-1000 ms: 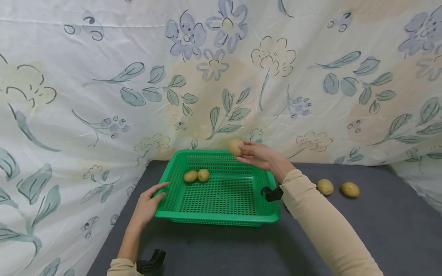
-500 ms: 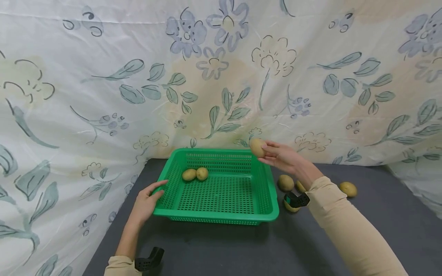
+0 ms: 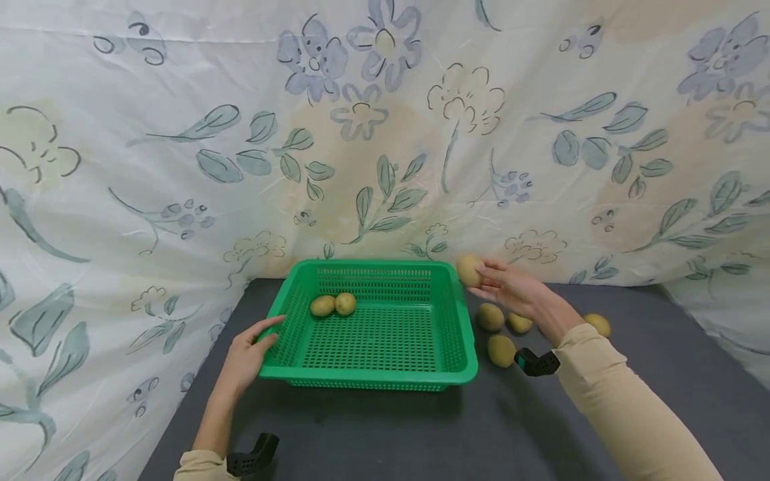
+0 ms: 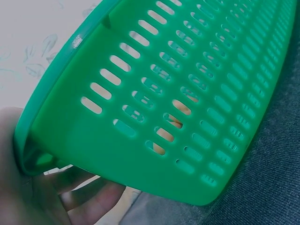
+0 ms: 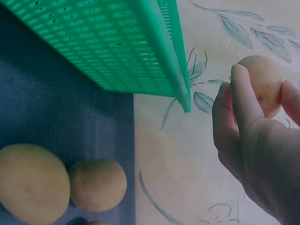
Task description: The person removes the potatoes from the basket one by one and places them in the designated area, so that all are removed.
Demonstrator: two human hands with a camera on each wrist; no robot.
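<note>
My right hand pinches a potato between thumb and fingers. They hang in the air just beyond the back right corner of the green plastic basket. In the right wrist view, the fingertips and thumb press on opposite sides of this potato. On the basket's left side, my left hand grips the rim. The left wrist view has its fingers curled beneath the rim. Two potatoes lie together inside the basket, towards its back left.
Right of the basket, several potatoes lie on the dark tabletop: a brownish potato, a nearer potato, and others partly behind my right forearm. A floral cloth hangs along the table's back and left side.
My right hand has carried the potato rightwards, from above the basket's back rim to beyond its right corner. The left hand keeps its place on the rim. The view has shifted slightly.
</note>
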